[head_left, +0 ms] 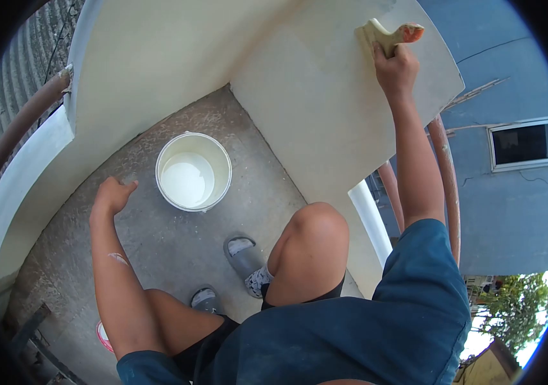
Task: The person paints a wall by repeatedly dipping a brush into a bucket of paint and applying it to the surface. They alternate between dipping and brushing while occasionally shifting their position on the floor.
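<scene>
In the head view my right hand (397, 72) grips a wide paintbrush (384, 37) with a pale, paint-smeared handle and a reddish end. Its bristles press against the off-white wall (306, 83) at the upper right. My left hand (113, 194) is held over the floor, left of a white bucket (223, 163). The fingers of that hand are curled and its thumb sticks out; nothing shows in it. White paint (187, 179) covers the bottom of the bucket, which stands upright on the floor.
The grey concrete floor (178, 240) narrows into a corner between low walls. Brown railing pipes (444, 173) run outside on both sides. Grey slides (245, 256) are on my feet. A red-rimmed container (102, 336) is partly hidden behind my left arm, near a dark metal frame (33, 324).
</scene>
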`<state>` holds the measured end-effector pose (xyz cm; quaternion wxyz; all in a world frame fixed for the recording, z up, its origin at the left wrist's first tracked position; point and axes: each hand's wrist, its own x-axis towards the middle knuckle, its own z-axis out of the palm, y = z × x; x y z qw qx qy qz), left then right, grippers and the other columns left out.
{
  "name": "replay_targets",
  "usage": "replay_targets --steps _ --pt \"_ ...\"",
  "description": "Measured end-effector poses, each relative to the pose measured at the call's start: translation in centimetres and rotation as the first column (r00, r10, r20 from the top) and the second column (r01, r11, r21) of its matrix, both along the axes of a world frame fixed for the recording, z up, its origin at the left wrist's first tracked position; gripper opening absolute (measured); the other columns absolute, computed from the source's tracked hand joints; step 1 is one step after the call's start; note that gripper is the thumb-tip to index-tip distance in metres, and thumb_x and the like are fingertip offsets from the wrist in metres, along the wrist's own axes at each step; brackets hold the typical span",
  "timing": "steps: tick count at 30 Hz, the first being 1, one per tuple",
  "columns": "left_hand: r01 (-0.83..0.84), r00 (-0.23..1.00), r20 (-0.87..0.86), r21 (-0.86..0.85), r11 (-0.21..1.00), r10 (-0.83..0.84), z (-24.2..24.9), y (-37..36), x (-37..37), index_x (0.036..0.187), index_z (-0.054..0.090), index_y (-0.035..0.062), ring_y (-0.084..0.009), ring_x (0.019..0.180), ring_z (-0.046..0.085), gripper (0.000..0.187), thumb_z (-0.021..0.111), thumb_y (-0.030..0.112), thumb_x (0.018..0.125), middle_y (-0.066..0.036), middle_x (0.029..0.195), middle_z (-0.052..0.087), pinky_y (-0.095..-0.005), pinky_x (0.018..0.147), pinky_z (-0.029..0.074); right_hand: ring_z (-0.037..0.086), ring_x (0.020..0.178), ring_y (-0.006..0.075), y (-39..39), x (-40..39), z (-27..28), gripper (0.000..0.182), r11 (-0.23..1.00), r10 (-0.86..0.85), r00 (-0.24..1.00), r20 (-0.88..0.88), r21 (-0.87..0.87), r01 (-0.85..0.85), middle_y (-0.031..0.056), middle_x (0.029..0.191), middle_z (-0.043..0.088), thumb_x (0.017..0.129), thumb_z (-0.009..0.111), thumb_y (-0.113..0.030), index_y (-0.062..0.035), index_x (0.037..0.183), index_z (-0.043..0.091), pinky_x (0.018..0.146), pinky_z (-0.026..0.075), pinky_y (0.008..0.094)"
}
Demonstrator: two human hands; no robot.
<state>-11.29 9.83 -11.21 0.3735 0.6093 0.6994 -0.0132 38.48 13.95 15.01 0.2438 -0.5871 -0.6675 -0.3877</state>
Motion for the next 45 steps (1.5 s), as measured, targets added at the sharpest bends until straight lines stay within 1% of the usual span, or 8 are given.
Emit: replay_targets --steps 5,8,15,22,27,33,42,45 --pt "-0.017 0.999 -0.035 -0.031 0.999 0.016 0.0 0.4 -1.0 0.088 0.065 -0.0095 -0.038 0.093 0.064 0.05 0.066 0.04 0.078 -0.029 0.092 0.064 -0.0413 0.083 0.048 0.058 0.056 0.0363 -2.4 -1.1 -4.0 0.035 0.999 0.019 0.999 -0.033 -0.026 -0.02 0.0194 0.061 0.058 0.073 0.076 -0.022 0.0022 0.059 0.053 0.053 0.046 0.0414" --pt "-0.026 1.0 -0.008 0.044 0.999 0.026 -0.9 0.0 -0.5 0.091 0.064 -0.0092 -0.0377 0.095 0.063 0.051 0.066 0.04 0.078 -0.029 0.096 0.064 -0.041 0.083 0.047 0.061 0.066 0.0347 -2.7 0.2 -9.3 0.023 0.951 -0.009 0.999 0.031 -0.309 0.018 0.0162 0.076 0.062 0.076 0.072 -0.017 -0.0016 0.088 0.06 0.06 0.048 0.0427" --pt "-0.004 1.0 0.005 -0.013 1.0 0.004 -0.7 0.3 -0.6 0.096 0.064 -0.0091 -0.0382 0.098 0.062 0.054 0.066 0.041 0.078 -0.029 0.102 0.063 -0.0408 0.085 0.047 0.059 0.058 0.0303 -4.4 -0.3 -0.7 0.02 0.988 -0.04 0.999 0.025 0.15 0.035 0.0121 0.068 0.06 0.075 0.072 -0.015 -0.0016 0.085 0.06 0.052 0.047 0.0388" --pt "0.042 0.999 0.01 -0.027 0.999 -0.042 0.7 0.7 0.9 0.097 0.064 -0.0089 -0.0397 0.097 0.062 0.054 0.066 0.041 0.077 -0.03 0.102 0.063 -0.0413 0.085 0.047 0.06 0.071 0.0313 -1.7 -0.2 -6.7 0.026 0.961 0.08 0.987 0.137 -0.275 -0.04 0.0129 0.079 0.06 0.077 0.071 -0.014 -0.0008 0.096 0.059 0.059 0.048 0.041" --pt "-0.004 1.0 0.019 -0.02 1.0 0.004 1.6 0.2 0.4 0.092 0.065 -0.0095 -0.0399 0.098 0.061 0.051 0.066 0.04 0.077 -0.031 0.1 0.063 -0.0413 0.086 0.047 0.058 0.06 0.0305 -1.7 -0.9 1.4 0.02 0.988 0.004 0.991 0.131 0.153 -0.024 0.0089 0.071 0.057 0.075 0.072 -0.015 -0.0048 0.09 0.061 0.053 0.047 0.0399" --pt "-0.026 1.0 -0.01 0.045 0.999 0.026 1.4 -0.3 0.2 0.093 0.065 -0.0094 -0.0395 0.099 0.061 0.051 0.066 0.039 0.077 -0.03 0.1 0.063 -0.0419 0.087 0.047 0.06 0.073 0.0316 1.9 -2.8 -9.5 0.014 0.908 0.09 0.987 0.132 -0.417 -0.027 0.0118 0.077 0.059 0.077 0.067 -0.015 -0.0046 0.082 0.058 0.063 0.049 0.0434" --pt "-0.034 0.999 -0.019 0.019 0.999 0.034 0.5 0.4 -1.7 0.102 0.063 -0.0092 -0.04 0.104 0.059 0.054 0.067 0.039 0.077 -0.03 0.107 0.061 -0.0423 0.089 0.046 0.06 0.066 0.0349 0.3 -2.2 4.1 0.021 0.982 0.026 0.996 0.082 0.185 -0.041 0.0136 0.071 0.059 0.073 0.071 -0.016 -0.0016 0.078 0.057 0.058 0.049 0.0422" --pt "-0.043 0.999 -0.007 0.054 0.998 0.044 0.5 0.7 -0.8 0.102 0.063 -0.0098 -0.0397 0.106 0.058 0.055 0.067 0.039 0.077 -0.03 0.107 0.061 -0.0421 0.089 0.046 0.061 0.072 0.0344 -0.2 -0.8 -3.5 0.022 0.95 -0.015 0.999 0.044 -0.311 0.028 0.0144 0.077 0.06 0.073 0.072 -0.017 -0.0026 0.086 0.061 0.065 0.049 0.0432"
